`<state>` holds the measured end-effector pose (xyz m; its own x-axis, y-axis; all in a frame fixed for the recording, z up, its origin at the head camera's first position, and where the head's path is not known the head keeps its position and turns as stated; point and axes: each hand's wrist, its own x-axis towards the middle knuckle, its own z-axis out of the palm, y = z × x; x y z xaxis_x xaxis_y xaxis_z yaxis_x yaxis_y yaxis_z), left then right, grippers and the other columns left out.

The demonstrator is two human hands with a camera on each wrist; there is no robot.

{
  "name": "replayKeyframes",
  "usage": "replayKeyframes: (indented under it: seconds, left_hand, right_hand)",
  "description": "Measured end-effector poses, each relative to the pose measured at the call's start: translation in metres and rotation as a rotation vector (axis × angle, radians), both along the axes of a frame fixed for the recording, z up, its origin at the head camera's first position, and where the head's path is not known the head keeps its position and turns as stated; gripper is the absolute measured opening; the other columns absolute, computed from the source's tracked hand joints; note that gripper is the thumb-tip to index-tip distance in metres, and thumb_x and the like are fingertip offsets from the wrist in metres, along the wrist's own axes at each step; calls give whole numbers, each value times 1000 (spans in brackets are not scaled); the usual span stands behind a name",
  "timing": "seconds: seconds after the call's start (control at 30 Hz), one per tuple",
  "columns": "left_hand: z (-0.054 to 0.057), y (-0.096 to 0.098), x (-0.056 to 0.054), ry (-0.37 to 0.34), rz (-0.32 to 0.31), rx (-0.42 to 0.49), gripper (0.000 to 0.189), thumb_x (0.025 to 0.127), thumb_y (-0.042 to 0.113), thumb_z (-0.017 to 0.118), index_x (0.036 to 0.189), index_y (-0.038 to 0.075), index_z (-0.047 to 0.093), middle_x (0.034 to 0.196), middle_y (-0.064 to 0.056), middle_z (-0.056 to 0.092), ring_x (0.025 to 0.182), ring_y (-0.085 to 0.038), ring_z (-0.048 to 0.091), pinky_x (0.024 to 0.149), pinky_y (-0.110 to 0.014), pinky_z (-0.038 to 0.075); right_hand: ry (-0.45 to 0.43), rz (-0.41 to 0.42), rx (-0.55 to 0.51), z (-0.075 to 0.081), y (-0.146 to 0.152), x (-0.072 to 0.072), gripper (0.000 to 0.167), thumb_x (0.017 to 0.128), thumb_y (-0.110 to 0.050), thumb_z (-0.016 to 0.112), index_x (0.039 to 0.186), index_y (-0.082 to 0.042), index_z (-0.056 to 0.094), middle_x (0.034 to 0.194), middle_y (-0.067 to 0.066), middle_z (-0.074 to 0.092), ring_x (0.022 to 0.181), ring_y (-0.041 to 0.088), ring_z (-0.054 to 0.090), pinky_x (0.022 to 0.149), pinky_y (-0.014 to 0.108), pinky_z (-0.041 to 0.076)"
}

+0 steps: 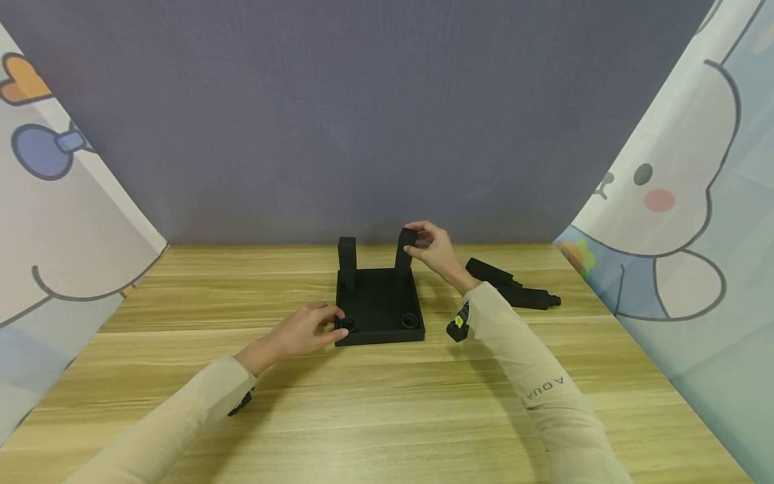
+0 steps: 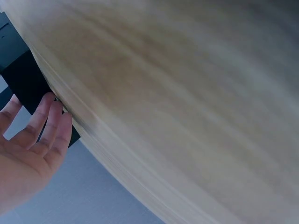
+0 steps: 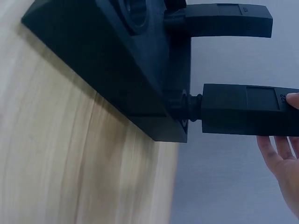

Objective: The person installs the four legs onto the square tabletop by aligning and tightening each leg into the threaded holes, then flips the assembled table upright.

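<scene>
A square black base [image 1: 377,299] with raised edges lies on the table, with round sockets in its front corners. My left hand [image 1: 305,329] holds its front left corner, thumb at the front and fingers along the left side. At the back right corner, my right hand [image 1: 439,254] grips the top of a black leg [image 3: 224,109] between thumb and fingers. That leg leans slightly, and part of its threaded end shows above the socket. Another black leg [image 1: 347,259] stands upright in the back left corner.
Two loose black legs, one angled [image 1: 488,271] and one nearly level [image 1: 526,298], lie together on the wooden table [image 1: 375,410], right of the base. A grey panel [image 1: 363,121] rises behind the table, and printed cartoon sheets flank both sides.
</scene>
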<state>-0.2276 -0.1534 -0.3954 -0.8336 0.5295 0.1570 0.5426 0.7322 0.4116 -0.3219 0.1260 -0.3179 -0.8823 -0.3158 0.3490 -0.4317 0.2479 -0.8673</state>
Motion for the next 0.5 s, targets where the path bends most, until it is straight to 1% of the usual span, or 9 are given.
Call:
replayKeyframes:
  seconds: [0.13, 0.37, 0.5]
  left_hand:
    - [0, 0, 0, -3, -5, 1, 38, 89, 45, 55, 112, 14, 60, 108, -6, 61, 93, -19, 61, 74, -34, 51]
    - [1, 0, 0, -7, -3, 2, 38, 89, 43, 56, 112, 14, 60, 109, -6, 61, 94, -20, 61, 76, -35, 51]
    - [1, 1, 0, -6, -4, 1, 38, 89, 43, 56, 112, 14, 60, 109, -6, 61, 94, -20, 61, 76, -35, 51]
  right_hand:
    - [-1, 11, -9, -1, 0, 2, 41, 80, 9, 62, 119, 11, 51, 120, 28, 48, 105, 43, 53, 89, 46, 47]
    - [0, 23, -18, -4, 0, 2, 42, 79, 10, 62, 119, 12, 50, 121, 29, 47, 108, 45, 51, 89, 45, 48]
    - [13, 6, -9, -6, -1, 2, 42, 79, 8, 65, 118, 11, 51, 120, 28, 49, 107, 44, 52, 89, 46, 48]
